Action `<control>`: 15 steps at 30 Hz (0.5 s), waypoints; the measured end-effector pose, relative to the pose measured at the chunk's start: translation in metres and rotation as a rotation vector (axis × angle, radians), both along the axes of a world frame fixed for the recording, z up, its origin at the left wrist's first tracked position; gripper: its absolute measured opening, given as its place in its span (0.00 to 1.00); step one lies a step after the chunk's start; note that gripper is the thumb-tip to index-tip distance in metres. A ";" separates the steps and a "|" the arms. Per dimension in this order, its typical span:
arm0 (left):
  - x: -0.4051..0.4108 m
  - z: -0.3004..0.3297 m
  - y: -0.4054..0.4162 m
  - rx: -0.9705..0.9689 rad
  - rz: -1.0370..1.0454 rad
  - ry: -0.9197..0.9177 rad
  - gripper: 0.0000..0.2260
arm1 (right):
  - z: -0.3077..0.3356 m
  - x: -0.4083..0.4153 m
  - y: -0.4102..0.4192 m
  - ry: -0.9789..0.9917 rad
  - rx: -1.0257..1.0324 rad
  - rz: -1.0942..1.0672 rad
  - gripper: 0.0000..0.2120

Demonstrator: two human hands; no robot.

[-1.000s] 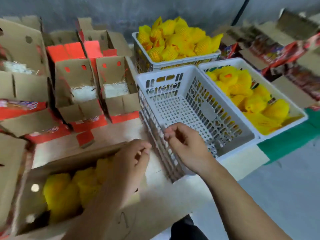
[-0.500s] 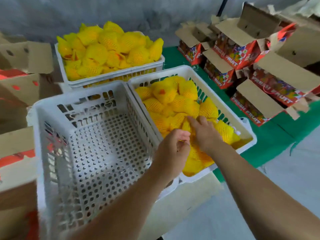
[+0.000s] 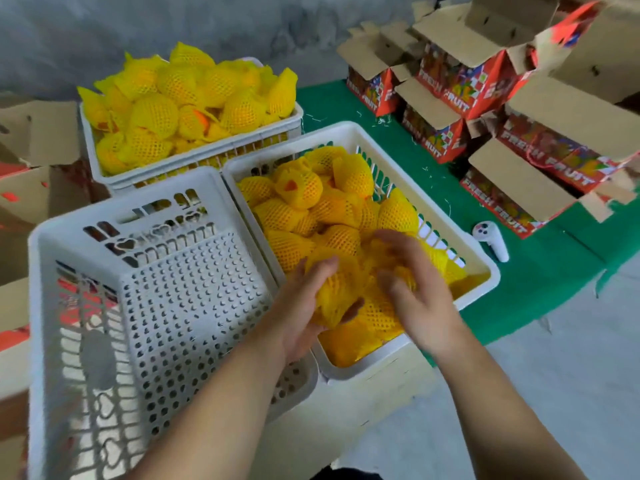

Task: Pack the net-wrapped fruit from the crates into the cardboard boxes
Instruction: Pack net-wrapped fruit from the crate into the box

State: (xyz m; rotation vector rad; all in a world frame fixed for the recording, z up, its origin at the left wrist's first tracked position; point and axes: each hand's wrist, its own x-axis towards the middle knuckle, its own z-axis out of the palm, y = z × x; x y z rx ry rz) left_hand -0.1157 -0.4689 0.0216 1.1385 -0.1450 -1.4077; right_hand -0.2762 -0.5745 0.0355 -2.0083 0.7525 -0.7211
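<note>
Three white plastic crates stand before me. The near left crate (image 3: 104, 216) is empty. The right crate (image 3: 481, 268) holds several fruits in yellow foam net. A far crate (image 3: 194, 161) is heaped with more of them. My left hand (image 3: 304, 306) grips one net-wrapped fruit (image 3: 337, 289) from below, over the right crate's near end. My right hand (image 3: 415, 289) is blurred and curls round another net-wrapped fruit (image 3: 405, 275) just beside it. Open cardboard boxes (image 3: 519, 188) printed "FRESH FRUIT" stand at the right on green cloth.
More open cardboard boxes (image 3: 38, 133) line the left edge. A white handheld controller (image 3: 491, 240) lies on the green cloth (image 3: 346, 102) right of the fruit crate. The crates sit on a pale board (image 3: 381, 386); grey floor (image 3: 554, 375) lies at lower right.
My view swung right from the packed box on the left to the right crate. Both hands moved into that crate and each closed round a net-wrapped fruit.
</note>
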 end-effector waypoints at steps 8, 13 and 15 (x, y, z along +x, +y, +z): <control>-0.005 0.012 0.024 -0.030 0.136 0.024 0.19 | -0.038 0.012 -0.048 1.087 -0.034 -0.386 0.41; 0.008 0.026 0.068 -0.039 0.210 0.037 0.22 | -0.024 0.013 -0.033 0.648 0.008 -0.493 0.38; 0.021 0.028 0.092 -0.035 0.237 0.009 0.22 | -0.007 0.019 -0.013 0.356 -0.034 -0.493 0.37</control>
